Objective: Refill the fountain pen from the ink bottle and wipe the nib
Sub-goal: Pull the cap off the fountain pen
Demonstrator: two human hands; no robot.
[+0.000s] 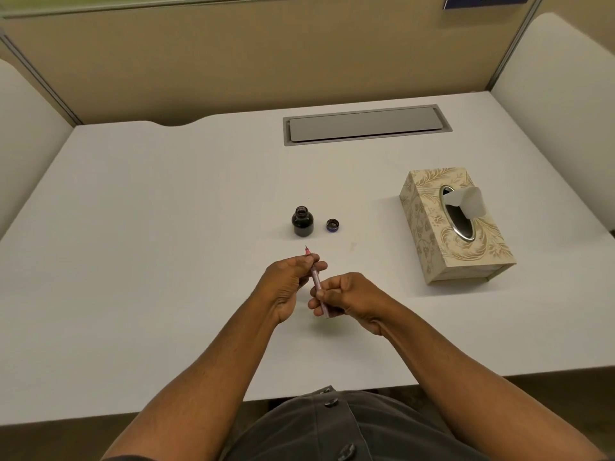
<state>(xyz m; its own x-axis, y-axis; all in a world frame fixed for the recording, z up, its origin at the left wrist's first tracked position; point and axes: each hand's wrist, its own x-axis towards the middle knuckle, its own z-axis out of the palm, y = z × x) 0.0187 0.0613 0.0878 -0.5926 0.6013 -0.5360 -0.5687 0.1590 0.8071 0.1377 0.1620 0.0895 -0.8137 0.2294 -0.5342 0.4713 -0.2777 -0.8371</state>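
Note:
A slim pink fountain pen (315, 277) is held above the white desk (166, 244), its dark nib pointing away from me toward the ink bottle. My left hand (288, 287) grips the pen near the nib end. My right hand (349, 299) pinches the rear end of the barrel. The small dark ink bottle (302, 222) stands uncapped just beyond the nib. Its dark cap (332, 225) lies on the desk to the right of the bottle. A patterned beige tissue box (456, 227) with a white tissue sticking out sits at the right.
A grey cable-tray lid (366, 125) is set into the desk at the back. Beige partition panels close off the back and sides. The desk's front edge runs just above my lap.

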